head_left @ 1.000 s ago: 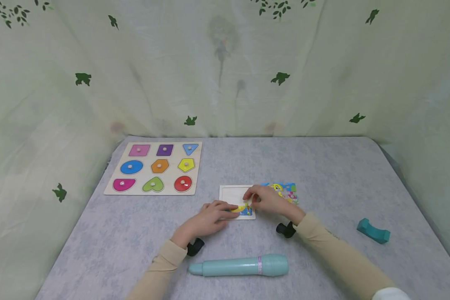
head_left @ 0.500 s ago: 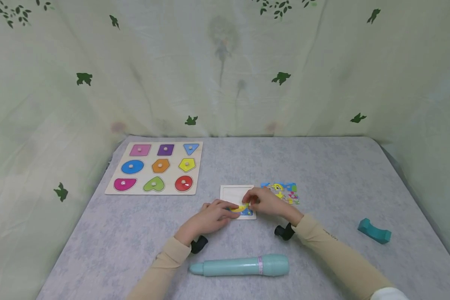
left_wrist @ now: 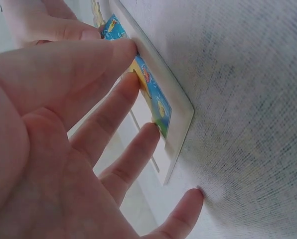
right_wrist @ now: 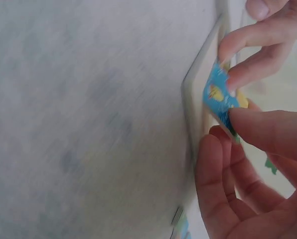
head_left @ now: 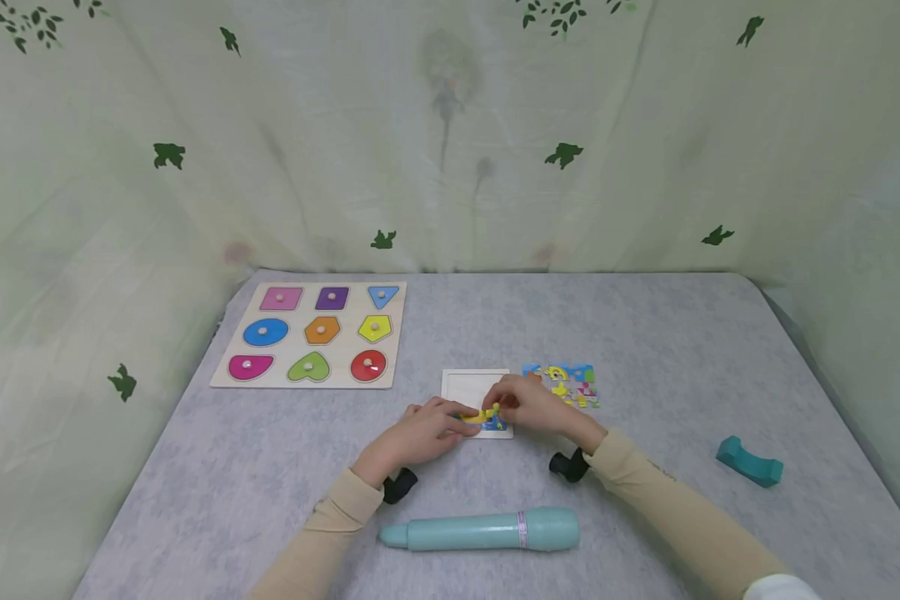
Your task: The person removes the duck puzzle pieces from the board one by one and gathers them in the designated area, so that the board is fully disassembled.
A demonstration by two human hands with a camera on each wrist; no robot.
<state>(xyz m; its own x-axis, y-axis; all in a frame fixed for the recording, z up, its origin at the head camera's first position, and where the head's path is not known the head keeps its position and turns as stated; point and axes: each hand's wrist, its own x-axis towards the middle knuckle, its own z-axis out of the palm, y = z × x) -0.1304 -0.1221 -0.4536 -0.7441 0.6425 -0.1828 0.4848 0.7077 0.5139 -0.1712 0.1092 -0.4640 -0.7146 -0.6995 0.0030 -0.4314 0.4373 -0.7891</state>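
Note:
A small white puzzle tray lies mid-table, with blue and yellow jigsaw pieces along its near edge. My left hand touches these pieces with its fingertips, the fingers extended and spread. In the right wrist view, my right hand pinches a blue puzzle piece between thumb and fingers. That piece shows a yellow fish and is tilted over the tray's near right corner. Just right of the tray lies a picture of assembled puzzle pieces, partly hidden behind the right hand.
A wooden shape board with knobbed colored shapes lies at the back left. Nearer me is a teal microphone-shaped toy. A teal arched block sits at the right. Patterned cloth hangs behind the table.
My right hand has shifted slightly left and down over the tray with the puzzle piece. My left hand stays nearly in place on the pieces.

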